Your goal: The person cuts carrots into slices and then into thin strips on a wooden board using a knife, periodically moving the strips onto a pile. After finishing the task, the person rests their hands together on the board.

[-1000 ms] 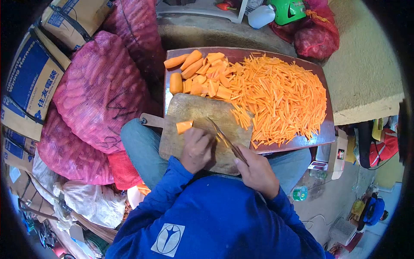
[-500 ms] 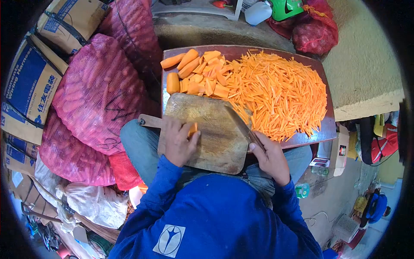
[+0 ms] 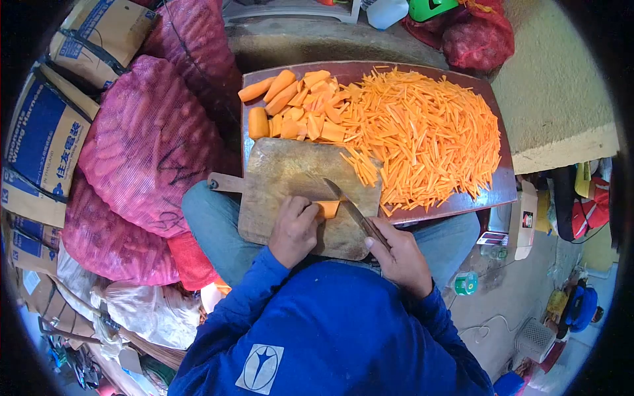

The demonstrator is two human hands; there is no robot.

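A wooden cutting board [image 3: 277, 178] with a handle rests over the near edge of a dark red table [image 3: 498, 132]. On it lies a flat carrot piece [image 3: 327, 209], its left end pressed by the curled fingers of my left hand [image 3: 294, 231]. My right hand [image 3: 401, 257] is closed round the handle of a knife [image 3: 355, 215], whose blade lies at the right end of that piece. Beyond the board are thick carrot slices [image 3: 310, 109], whole peeled carrots [image 3: 282, 86] and a large heap of carrot sticks [image 3: 429, 132]. A few sticks touch the board's right corner.
Pink mesh sacks [image 3: 148, 145] and strapped cardboard boxes [image 3: 46, 132] stand at the left. A red net bag [image 3: 479, 43] and a white jug [image 3: 387, 13] are behind the table. At the right are a concrete ledge [image 3: 561, 99] and a green-labelled container [image 3: 465, 284].
My left hand has moved right and nearer my body with the carrot piece, now flat on the board. The knife in my right hand has come left and nearer to that piece.
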